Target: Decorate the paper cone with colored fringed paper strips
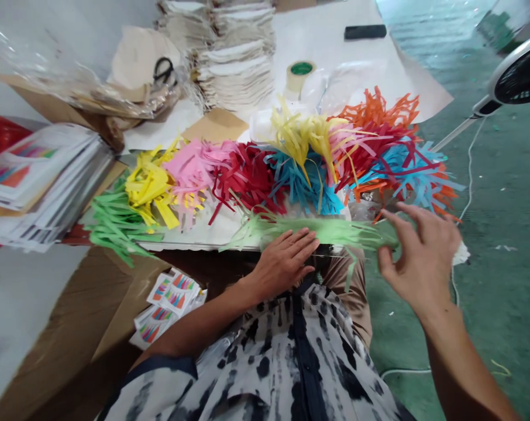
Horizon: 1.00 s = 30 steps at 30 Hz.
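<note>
A light green tissue paper tassel (335,231) with fringed ends lies along the table's front edge. My left hand (289,257) rests flat on its middle, fingers stretched out. Off the tassel's right end, my right hand (423,251) is raised with its fingers spread and nothing between them. Behind the tassel runs a row of bunched paper fringes: green (116,219), yellow (148,184), pink (190,166), dark red (247,175), blue (304,181), pale yellow (300,137) and orange (379,111).
Stacked cream bundles (236,70), a tape roll (300,76), black scissors (163,71) and a black bar (365,32) lie farther back. Printed packets (41,181) are piled at left. A fan (519,73) stands at right. Printed cards (168,304) sit below the table edge.
</note>
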{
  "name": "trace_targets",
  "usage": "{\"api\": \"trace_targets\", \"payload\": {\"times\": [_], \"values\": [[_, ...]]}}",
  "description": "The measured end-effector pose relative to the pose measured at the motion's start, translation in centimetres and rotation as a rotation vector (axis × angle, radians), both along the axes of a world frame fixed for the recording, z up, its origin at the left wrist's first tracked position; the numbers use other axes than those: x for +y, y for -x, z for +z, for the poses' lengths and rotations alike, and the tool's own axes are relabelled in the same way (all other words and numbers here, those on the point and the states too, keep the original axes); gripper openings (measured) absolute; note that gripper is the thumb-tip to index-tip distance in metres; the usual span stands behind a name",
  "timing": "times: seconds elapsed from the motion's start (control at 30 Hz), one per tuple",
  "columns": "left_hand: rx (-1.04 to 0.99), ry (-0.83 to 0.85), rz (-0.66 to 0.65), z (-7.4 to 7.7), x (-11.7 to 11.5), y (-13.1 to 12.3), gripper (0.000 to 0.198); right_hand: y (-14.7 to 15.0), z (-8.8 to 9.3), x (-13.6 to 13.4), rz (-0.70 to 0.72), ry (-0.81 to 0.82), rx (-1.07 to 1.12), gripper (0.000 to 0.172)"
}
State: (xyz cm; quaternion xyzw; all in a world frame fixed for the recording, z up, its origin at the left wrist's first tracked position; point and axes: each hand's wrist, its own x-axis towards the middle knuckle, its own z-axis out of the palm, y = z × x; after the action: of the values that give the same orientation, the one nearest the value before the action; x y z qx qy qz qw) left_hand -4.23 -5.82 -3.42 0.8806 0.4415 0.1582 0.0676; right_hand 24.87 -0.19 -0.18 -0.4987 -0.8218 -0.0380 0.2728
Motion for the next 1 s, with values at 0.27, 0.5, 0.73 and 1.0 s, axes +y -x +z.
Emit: {"api": "trace_targets", "payload": {"times": [0.27, 0.5, 0.73, 1.0], "values": [[-0.093, -0.025, 0.035, -0.1, -0.2, 0.6, 0.050, 7.1, -2.7, -2.9, 0.325, 0.110, -0.093, 0.040], [-0.063, -0.219, 0.305, 2.0, -1.3, 9.2, 0.014, 6.2, -3.5, -2.3, 0.351, 0.039, -0.059, 0.031], [-0.107, -0.063, 0.019, 1.9, 0.1, 3.1, 0.033, 5.9, -3.9, -2.9, 0.409, 0.041, -0.053, 0.030], [-0.173, -0.024, 0.109, 0.4, 1.5, 2.0, 0.027, 3.5, -2.5, -1.0, 0.341, 0.134, 0.040, 0.018]]}}
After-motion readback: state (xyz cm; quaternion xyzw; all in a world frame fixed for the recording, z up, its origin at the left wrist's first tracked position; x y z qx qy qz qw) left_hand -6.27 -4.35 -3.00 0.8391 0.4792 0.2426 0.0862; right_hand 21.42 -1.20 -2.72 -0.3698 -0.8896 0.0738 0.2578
